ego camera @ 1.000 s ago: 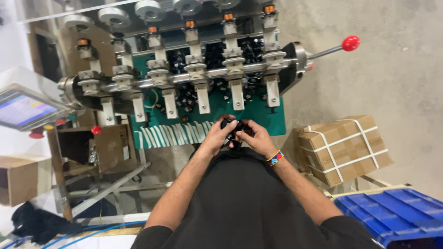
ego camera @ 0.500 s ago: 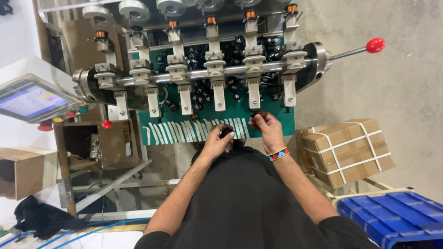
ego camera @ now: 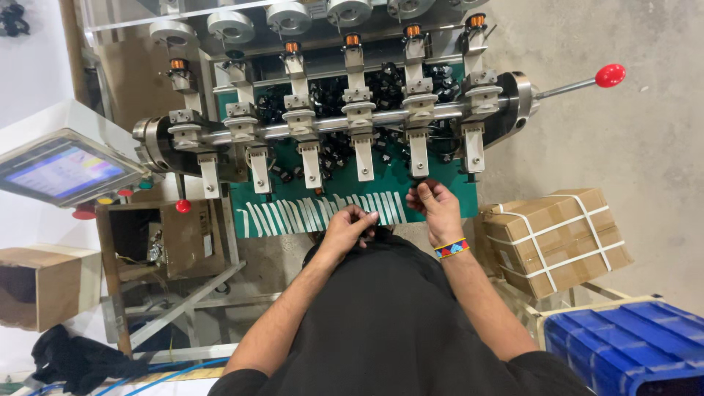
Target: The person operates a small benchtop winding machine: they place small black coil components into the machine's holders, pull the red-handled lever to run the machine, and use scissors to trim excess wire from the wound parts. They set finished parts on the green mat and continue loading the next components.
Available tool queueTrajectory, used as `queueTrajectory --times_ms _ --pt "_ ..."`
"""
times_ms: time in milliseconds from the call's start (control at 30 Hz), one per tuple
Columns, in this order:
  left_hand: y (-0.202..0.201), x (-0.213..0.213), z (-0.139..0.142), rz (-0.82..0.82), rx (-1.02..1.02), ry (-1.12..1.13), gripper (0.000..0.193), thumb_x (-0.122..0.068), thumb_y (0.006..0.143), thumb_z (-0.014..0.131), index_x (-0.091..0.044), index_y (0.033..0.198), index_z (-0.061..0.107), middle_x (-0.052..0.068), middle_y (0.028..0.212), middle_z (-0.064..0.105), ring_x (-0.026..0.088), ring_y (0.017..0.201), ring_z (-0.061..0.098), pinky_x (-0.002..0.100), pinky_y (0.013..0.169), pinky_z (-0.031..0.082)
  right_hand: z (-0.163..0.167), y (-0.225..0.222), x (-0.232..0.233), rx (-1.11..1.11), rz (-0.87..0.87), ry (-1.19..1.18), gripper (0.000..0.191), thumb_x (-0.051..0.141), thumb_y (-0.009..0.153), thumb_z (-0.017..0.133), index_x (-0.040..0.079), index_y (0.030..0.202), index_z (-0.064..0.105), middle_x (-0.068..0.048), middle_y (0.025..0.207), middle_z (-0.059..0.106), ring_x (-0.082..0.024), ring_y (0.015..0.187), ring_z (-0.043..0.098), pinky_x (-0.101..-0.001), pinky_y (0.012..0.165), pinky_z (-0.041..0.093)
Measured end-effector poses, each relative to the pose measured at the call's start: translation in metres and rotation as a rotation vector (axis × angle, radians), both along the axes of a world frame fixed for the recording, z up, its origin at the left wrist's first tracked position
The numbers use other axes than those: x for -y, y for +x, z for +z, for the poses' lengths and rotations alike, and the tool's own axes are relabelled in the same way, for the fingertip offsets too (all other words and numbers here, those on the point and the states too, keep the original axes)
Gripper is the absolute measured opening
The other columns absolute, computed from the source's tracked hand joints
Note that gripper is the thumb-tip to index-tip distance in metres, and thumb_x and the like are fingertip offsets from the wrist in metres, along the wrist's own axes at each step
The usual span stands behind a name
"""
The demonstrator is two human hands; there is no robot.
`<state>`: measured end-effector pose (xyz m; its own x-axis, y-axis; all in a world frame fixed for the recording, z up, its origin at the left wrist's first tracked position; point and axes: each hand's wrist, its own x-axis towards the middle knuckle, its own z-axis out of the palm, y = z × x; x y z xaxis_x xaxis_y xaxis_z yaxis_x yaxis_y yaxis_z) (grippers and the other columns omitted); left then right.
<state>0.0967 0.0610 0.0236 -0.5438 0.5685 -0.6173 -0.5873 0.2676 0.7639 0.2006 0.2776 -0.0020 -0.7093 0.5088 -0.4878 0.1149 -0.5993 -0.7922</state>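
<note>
Two bare hands work at the near edge of a winding machine (ego camera: 345, 125), seen from above. Far to the left of the left hand, a tilted touch screen (ego camera: 62, 167) sits over a few round buttons, with an open cardboard box (ego camera: 33, 282) below it. Nearer that hand stands a brown open-fronted cabinet (ego camera: 165, 238).

The left hand (ego camera: 350, 229) lies just over the near edge of the green mat (ego camera: 381, 187), its fingers curled around something small and dark; the object is too hidden to tell what it is. Just beyond its fingertips runs a row of white strips (ego camera: 315, 214) laid side by side on the mat.

Up and to the right, the right hand (ego camera: 434, 205) is raised to the white holder (ego camera: 418, 150) that hangs from the metal shaft (ego camera: 330, 125), its fingers pinched together right under it; whether they grip a part there I cannot tell. A striped wristband (ego camera: 452, 248) circles that wrist. Small black parts (ego camera: 334, 92) are heaped on the mat beyond both hands.

Right of the right hand stands a strapped cardboard box (ego camera: 557, 238) on the floor, with a blue plastic crate (ego camera: 631, 348) nearer the body. Far above, a lever with a red knob (ego camera: 610, 75) sticks out from the shaft's end.
</note>
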Motion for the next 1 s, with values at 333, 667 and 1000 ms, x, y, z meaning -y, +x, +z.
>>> queueTrajectory --times_ms 333,667,1000 --pt "-0.014 -0.014 0.006 0.073 0.21 0.086 0.039 -0.038 0.099 0.066 0.001 0.1 0.071 0.005 0.08 0.07 0.01 0.065 0.064 0.025 0.046 0.047 0.002 -0.001 0.045 -0.199 0.586 0.289 0.038 0.016 0.102 0.065 -0.001 0.135 0.058 -0.002 0.113 0.066 -0.011 0.099 0.065 -0.0286 0.09 0.055" --pt "-0.025 0.052 -0.048 0.199 0.16 -0.012 0.036 -0.017 0.09 0.062 -0.004 0.124 0.064 0.006 0.104 0.067 0.015 0.09 0.065 0.031 0.06 0.055 -0.018 -0.041 0.072 -0.046 0.298 0.032 0.035 0.026 0.101 0.064 0.005 0.129 0.061 -0.003 0.107 0.072 -0.012 0.096 0.069 -0.0317 0.087 0.058" --pt "-0.03 0.099 -0.062 0.214 0.166 0.117 0.054 -0.01 0.099 0.067 0.009 0.146 0.047 0.009 0.105 0.068 0.016 0.081 0.064 0.029 0.061 0.054 -0.012 -0.05 0.098 -0.065 0.167 -0.043 0.043 0.04 0.105 0.058 0.003 0.126 0.064 -0.007 0.103 0.072 -0.02 0.094 0.071 -0.0376 0.088 0.059"
